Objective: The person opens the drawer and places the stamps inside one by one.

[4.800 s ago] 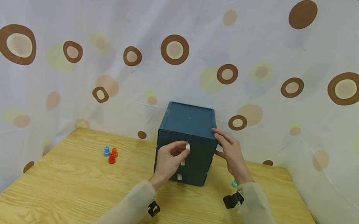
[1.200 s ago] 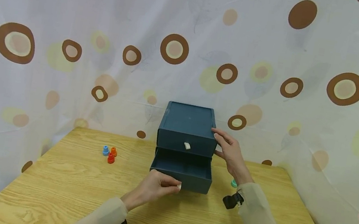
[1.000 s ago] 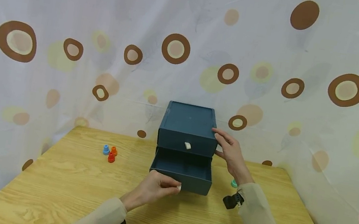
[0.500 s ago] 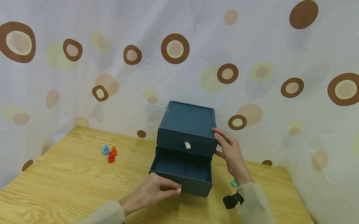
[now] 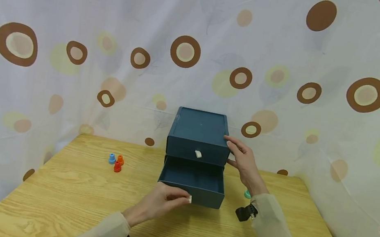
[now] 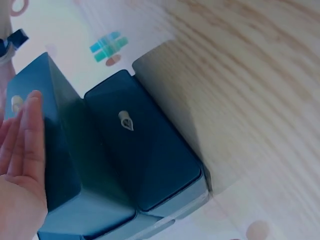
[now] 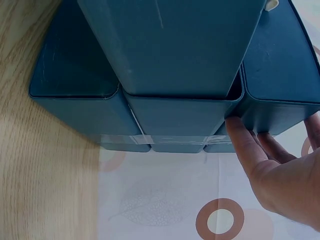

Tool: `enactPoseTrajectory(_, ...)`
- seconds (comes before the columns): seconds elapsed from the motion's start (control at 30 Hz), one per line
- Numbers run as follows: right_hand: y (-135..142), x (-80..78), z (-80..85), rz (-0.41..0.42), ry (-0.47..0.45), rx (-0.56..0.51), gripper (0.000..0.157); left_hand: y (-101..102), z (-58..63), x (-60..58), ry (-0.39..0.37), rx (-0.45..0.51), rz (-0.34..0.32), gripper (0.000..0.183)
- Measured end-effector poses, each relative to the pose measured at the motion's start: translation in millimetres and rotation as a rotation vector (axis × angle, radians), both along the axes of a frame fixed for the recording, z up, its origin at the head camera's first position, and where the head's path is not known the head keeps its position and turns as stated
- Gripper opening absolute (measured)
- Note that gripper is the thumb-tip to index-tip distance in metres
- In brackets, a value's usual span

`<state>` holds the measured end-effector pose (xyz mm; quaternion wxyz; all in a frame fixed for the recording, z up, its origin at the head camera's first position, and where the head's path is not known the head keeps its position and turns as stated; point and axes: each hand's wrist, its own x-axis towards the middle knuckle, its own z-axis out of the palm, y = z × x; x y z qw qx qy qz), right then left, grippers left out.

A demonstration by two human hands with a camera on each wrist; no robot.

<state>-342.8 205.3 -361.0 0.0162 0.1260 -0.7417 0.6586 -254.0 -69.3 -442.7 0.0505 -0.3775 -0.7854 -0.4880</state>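
A dark blue chest of drawers (image 5: 200,126) stands at the back of the table. Its middle drawer (image 5: 193,176) is pulled well out, its inside visible from above. My left hand (image 5: 158,202) pinches that drawer's white pull tab (image 5: 190,199) between thumb and fingertips. Against the chest's right side and top edge rests my right hand (image 5: 245,162), fingers spread and fairly straight. The top drawer (image 5: 181,148) is pushed in, with its own white tab (image 5: 198,154). In the left wrist view the bottom drawer (image 6: 145,150) is also pushed in.
On the left of the table (image 5: 69,199) sit a blue (image 5: 112,159), an orange (image 5: 121,159) and a red small stepped piece (image 5: 117,166). A green piece (image 5: 247,194) shows partly behind the right forearm. A dotted curtain (image 5: 205,21) hangs behind.
Earlier my left hand was at the top drawer's tab with every drawer in. Since then it has moved down and the middle drawer has come out toward me. The right hand has stayed put.
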Motion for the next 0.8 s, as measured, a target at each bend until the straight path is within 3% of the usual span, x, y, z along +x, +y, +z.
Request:
enactPoseTrajectory(0.13, -0.3, -0.1, -0.4, -0.002, 0.0, 0.003, 0.051, -6.3, 2.6, 0.9, 0.077, 0.037, 0.018, 0.016)
enactPoseTrajectory(0.47, 0.4, -0.1, 0.4, 0.006, 0.011, 0.003, 0.052, -28.2, 8.6, 3.1, 0.153, 0.113, 0.084, 0.018)
enactPoseTrajectory(0.8, -0.8, 0.6, 0.9, 0.014, 0.002, 0.004, 0.053, -48.9, 7.6, -2.7, 0.207, 0.197, 0.244, 0.023)
